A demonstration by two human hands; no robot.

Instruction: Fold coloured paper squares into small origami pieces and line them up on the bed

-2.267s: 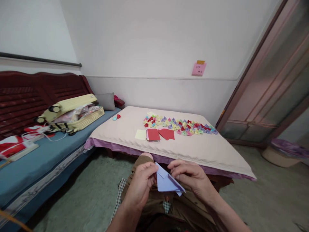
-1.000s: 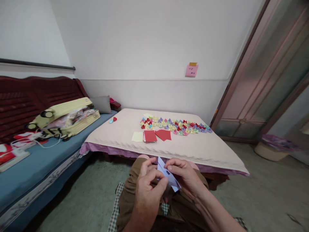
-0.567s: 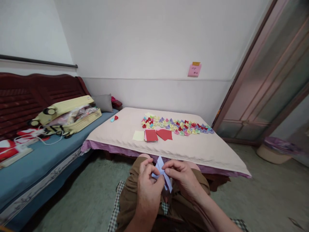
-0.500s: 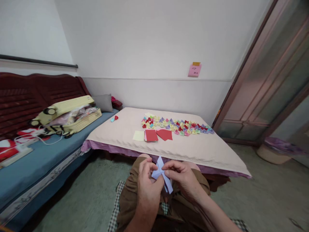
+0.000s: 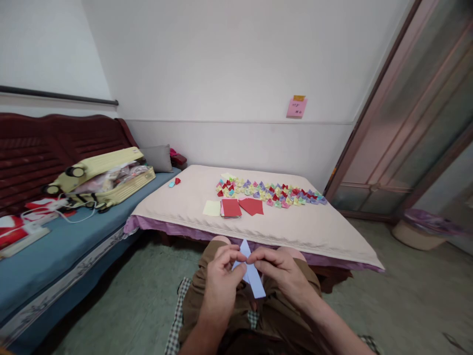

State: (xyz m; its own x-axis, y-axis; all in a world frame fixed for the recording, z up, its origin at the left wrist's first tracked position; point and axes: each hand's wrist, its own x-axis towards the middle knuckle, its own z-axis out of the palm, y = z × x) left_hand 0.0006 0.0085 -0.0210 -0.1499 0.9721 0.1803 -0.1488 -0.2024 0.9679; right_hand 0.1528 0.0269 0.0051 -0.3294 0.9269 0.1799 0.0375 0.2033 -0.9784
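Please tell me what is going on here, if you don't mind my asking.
A person's left hand and right hand are pinching a partly folded blue paper above their brown trousers. Its lower end sticks out below the fingers. On the table in front lie a stack of square papers with red on top, a pale yellow sheet to its left, a red folded sheet to its right, and many small folded papers behind.

Half-open yellow suitcase [image 5: 107,159] on the blue-covered bench [image 5: 74,236], pink note [image 5: 296,108] on the wall [image 5: 203,74].
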